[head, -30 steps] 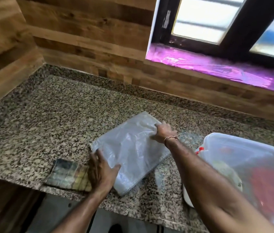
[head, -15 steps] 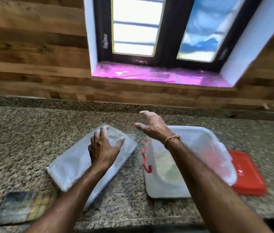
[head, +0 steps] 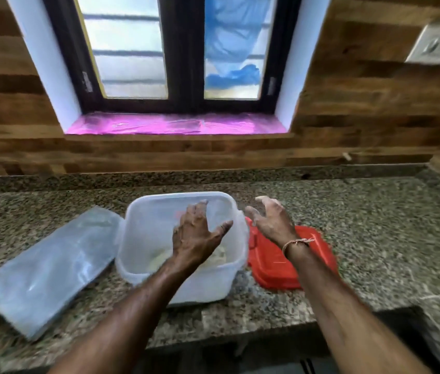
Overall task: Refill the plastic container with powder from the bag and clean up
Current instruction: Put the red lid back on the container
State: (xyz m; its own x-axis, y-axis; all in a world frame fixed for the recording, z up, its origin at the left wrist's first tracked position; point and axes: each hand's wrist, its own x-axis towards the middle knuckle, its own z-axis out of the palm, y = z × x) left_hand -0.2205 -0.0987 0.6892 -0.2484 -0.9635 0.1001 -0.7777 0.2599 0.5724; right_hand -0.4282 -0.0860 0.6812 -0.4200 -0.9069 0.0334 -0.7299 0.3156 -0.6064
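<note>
Both empty: left hand spread wide above the open container, fingers fanned and relaxed, contact with the far wall impossible to tell; right hand just beside it, over the red lid, fingers wide and slightly hooked, dusted pale at the tips.

Container near the front edge of the counter, about midway along, with a low heap of powder on its floor, far from full. Bag flat to the left, touching or almost touching the container's wall, one end close to the front edge. Lid flat on the counter against the container's right side.

Judged step: pouring apparently done, given the flattened bag; closing up about to begin.

Next, probably: take the lid by its rim, square it over the mouth, press down all round to seat it. Then fold away the bag and wipe the counter.
</note>
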